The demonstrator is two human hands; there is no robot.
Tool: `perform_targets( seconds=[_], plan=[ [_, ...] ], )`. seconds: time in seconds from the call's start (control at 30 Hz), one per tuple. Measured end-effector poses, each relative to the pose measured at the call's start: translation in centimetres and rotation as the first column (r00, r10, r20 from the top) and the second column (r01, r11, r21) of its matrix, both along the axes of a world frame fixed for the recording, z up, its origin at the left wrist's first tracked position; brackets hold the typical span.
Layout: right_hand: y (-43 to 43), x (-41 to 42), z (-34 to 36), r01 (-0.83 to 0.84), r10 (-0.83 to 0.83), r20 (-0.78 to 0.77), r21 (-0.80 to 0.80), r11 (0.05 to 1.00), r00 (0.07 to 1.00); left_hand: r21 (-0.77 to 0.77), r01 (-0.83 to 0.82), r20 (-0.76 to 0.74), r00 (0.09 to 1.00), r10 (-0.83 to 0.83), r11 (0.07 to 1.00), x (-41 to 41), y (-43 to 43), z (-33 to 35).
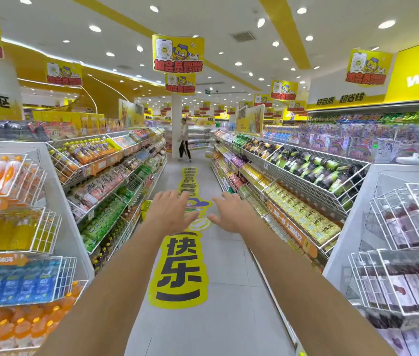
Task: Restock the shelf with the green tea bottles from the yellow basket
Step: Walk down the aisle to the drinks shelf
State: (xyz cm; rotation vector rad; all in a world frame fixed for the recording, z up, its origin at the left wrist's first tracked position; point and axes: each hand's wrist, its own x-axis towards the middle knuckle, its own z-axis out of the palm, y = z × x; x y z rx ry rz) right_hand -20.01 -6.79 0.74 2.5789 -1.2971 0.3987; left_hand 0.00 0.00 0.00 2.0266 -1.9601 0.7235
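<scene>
**Reaching down the drinks aisle, both hands empty**

Stretching both arms out over the floor sticker (179, 268), which reads 快乐 in black on yellow. My left hand (168, 211) and right hand (231, 214) hover above its far end, fingers spread, gripping nothing. Left of the sticker, partly hidden behind my left hand, a corner of the basket (146, 208) sits on the pale floor at the foot of the shelf (116, 201), beside the green bottles (103, 219). Over the sticker hangs a sign (178, 53) reading 加会员. Beyond it a person (184, 140) stands by a white pillar.
</scene>
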Motion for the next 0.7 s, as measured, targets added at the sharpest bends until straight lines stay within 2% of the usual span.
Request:
perform_targets(
  seconds=[0.27, 0.47, 0.7],
  plan=[
    [-12.2, 0.1, 1.8, 0.003, -0.003, -0.012, 0.011, 1.0, 1.0, -0.039, -0.014, 0.013, 1.0, 0.015, 0.999, 0.4, -11.4, 0.9],
    [-20.0, 1.1, 0.4, 0.009, -0.008, -0.003, 0.04, 0.999, 1.0, 0.026, -0.041, -0.023, 0.999, 0.041, 0.999, 1.7, -18.9, -0.4],
    [-29.3, 4.8, -1.6, 0.037, -0.035, -0.032, 0.065, 0.997, 0.999, 0.081, 0.003, -0.049, 0.999, 0.0, 0.997, 4.6, -28.8, -2.1]
  ],
)
